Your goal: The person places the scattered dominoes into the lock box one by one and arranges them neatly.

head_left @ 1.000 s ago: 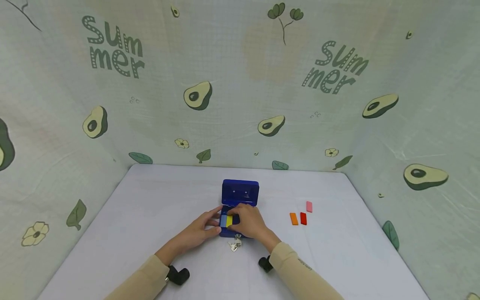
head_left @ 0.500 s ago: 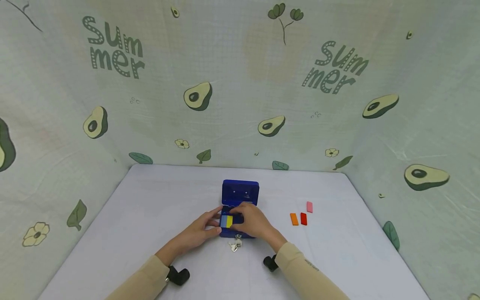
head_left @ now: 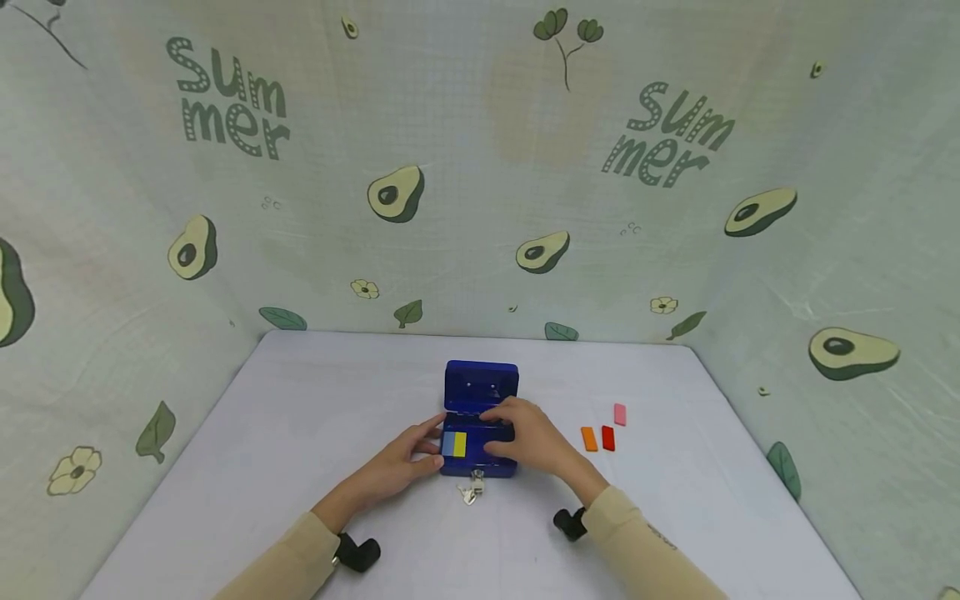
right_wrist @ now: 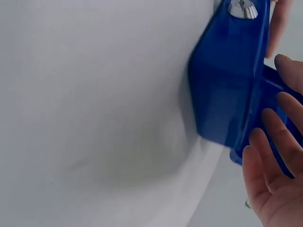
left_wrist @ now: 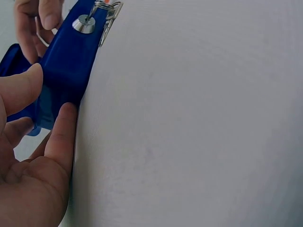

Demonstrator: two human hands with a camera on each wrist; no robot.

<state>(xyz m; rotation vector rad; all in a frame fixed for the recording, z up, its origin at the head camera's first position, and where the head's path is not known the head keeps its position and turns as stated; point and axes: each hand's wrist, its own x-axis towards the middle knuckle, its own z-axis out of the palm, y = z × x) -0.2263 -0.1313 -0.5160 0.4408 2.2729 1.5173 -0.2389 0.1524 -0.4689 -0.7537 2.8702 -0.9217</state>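
A dark blue metal cash box (head_left: 478, 468) stands with its lid (head_left: 481, 385) raised at the back. At the left end inside it, a light blue block (head_left: 447, 444) and a yellow block (head_left: 460, 444) lie side by side. My left hand (head_left: 401, 454) rests against the box's left end, thumb near the front corner and fingers extended along the side, as the left wrist view (left_wrist: 40, 170) also shows. Over the right half of the box hovers my right hand (head_left: 534, 437), thumb and fingers spread apart with nothing between them.
A ring of keys (head_left: 468, 492) hangs at the lock on the box's front. To the right on the white table (head_left: 360, 375) lie an orange block (head_left: 588, 439), a red block (head_left: 608, 438) and a pink block (head_left: 620, 414). Patterned cloth surrounds the table.
My right hand has let go of the yellow block and moved right across the box, its fingers spreading. The yellow block stays beside the light blue one. My left hand keeps its place.
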